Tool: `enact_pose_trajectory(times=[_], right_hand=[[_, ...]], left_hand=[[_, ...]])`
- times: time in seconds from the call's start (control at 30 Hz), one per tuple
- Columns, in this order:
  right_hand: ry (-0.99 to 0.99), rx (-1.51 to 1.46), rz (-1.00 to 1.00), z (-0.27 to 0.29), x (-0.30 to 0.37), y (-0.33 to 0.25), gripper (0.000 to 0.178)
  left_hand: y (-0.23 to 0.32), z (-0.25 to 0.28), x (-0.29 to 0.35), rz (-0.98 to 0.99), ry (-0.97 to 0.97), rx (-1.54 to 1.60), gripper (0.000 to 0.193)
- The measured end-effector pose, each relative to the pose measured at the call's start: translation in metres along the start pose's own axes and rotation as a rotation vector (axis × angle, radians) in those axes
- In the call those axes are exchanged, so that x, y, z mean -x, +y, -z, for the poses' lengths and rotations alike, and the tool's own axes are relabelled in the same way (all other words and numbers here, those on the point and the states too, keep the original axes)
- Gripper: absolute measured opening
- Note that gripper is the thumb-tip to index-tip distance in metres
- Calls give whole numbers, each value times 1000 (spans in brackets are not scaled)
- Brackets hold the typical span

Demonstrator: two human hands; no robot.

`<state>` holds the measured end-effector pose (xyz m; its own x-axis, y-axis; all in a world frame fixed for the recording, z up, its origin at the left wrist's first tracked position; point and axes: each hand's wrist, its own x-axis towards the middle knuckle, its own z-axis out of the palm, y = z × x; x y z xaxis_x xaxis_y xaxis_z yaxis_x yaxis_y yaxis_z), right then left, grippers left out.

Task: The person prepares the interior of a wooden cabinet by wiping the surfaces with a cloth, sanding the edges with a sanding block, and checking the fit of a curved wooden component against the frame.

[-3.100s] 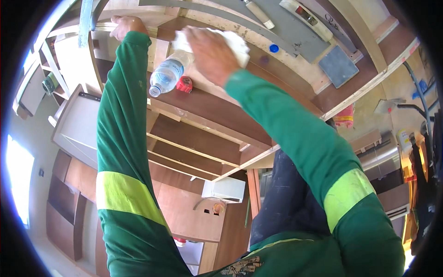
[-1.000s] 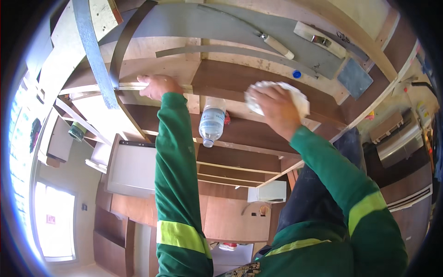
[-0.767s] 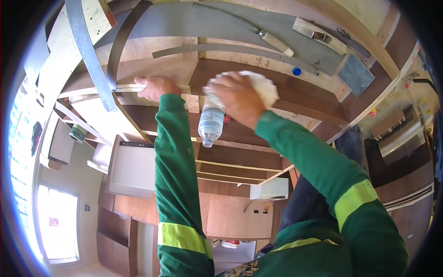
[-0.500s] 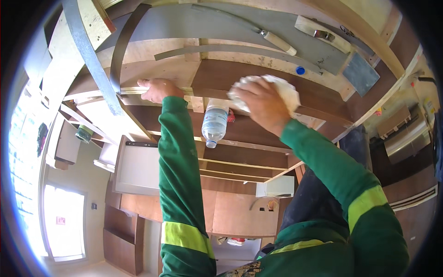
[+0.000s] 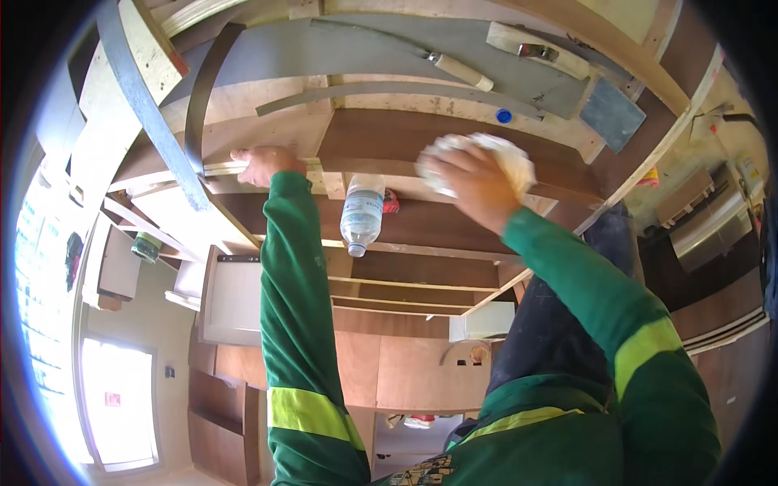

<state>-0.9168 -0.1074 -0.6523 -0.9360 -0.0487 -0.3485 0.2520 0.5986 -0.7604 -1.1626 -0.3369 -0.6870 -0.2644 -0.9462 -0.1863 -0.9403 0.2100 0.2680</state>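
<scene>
My left hand (image 5: 271,165) is closed over the front edge of the wooden panel (image 5: 304,134), on its pale left part. In my right hand (image 5: 476,182) is a bunched white cloth (image 5: 517,162), slightly smeared by motion. It lies over the dark brown part of the panel (image 5: 381,138), near the front edge. Between my hands, below that edge, a clear plastic bottle (image 5: 361,212) with a pale label shows, its cap end towards me. Something small and red (image 5: 391,201) sits beside the bottle, too hidden to name.
Beyond the panel lie a wooden-handled tool (image 5: 462,71), a wooden hand plane (image 5: 539,50), a blue cap (image 5: 503,116), a grey square plate (image 5: 613,115) and a curved strip (image 5: 389,87). Long strips (image 5: 150,105) cross at the left. Open cabinet framing (image 5: 413,283) stands below.
My right hand has moved to the right along the brown panel with the cloth. The left hand keeps its place on the edge, while the whole view has shifted slightly.
</scene>
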Motion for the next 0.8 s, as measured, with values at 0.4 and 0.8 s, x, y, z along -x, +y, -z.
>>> enact_pose_trajectory(times=[0.4,0.8], right_hand=[[-153,-40,-3,-5,-53,-37,39],[-195,-38,-20,32,-13,-5,45]], left_hand=[[6,3,17,10,-22,14,71],[3,2,13,16,-29,16,73]])
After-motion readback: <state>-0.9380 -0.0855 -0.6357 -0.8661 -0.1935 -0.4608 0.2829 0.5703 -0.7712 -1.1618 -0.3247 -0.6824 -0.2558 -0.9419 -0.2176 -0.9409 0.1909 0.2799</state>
